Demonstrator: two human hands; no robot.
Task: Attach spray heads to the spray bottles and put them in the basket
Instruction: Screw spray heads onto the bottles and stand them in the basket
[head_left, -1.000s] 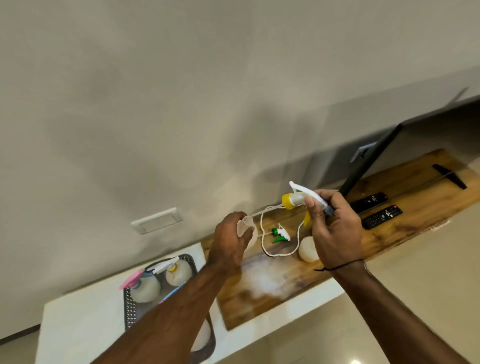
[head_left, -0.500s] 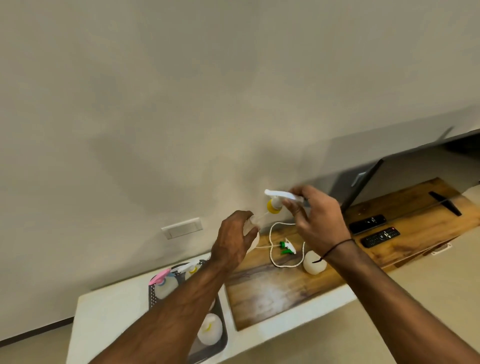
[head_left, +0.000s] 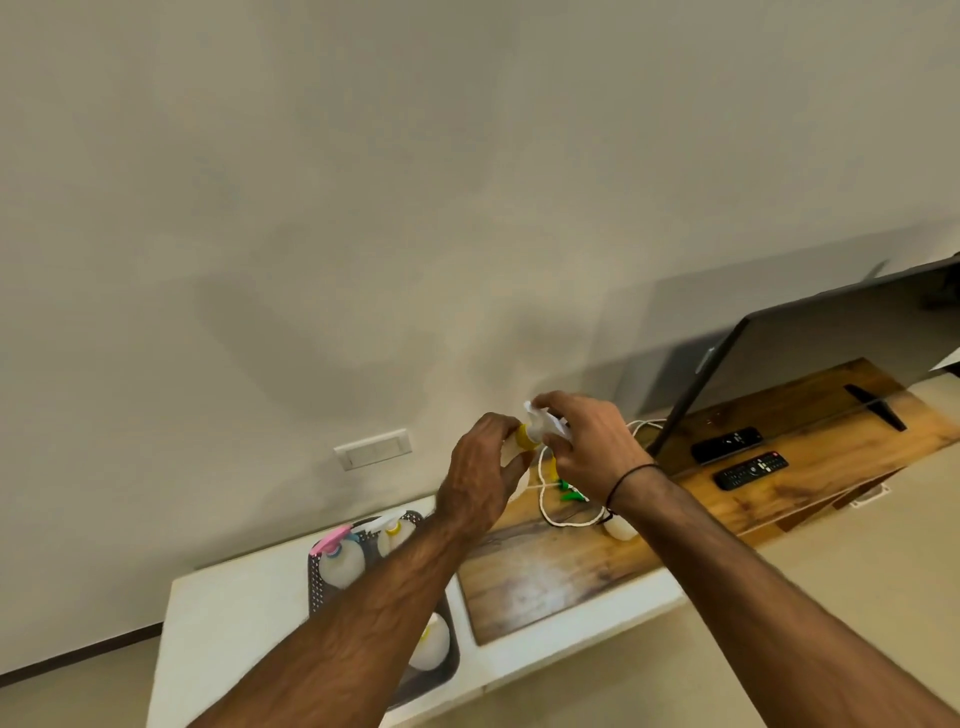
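Observation:
My left hand (head_left: 480, 475) grips a small translucent white spray bottle (head_left: 511, 454), mostly hidden by the fingers. My right hand (head_left: 589, 444) holds a white spray head with a yellow collar (head_left: 535, 431) right at the bottle's neck. A green and white spray head (head_left: 569, 493) lies on the wooden board, partly behind my right wrist. A headless white bottle (head_left: 621, 529) stands beside it. The dark perforated basket (head_left: 316, 582) on the left holds several bottles, one with a pink head (head_left: 332, 540), one with a yellow collar (head_left: 392, 532).
The wooden board (head_left: 545, 582) lies on a white counter (head_left: 234, 618). A white cord (head_left: 545, 499) loops on the board. Two black remotes (head_left: 748, 460) lie further right under a tilted dark screen (head_left: 810, 358). A wall switch plate (head_left: 373, 448) is mounted above the counter.
My hands have come together: the yellow-collared spray head moved left and down onto the bottle's neck. The camera tilted, so the counter and basket shifted right in view.

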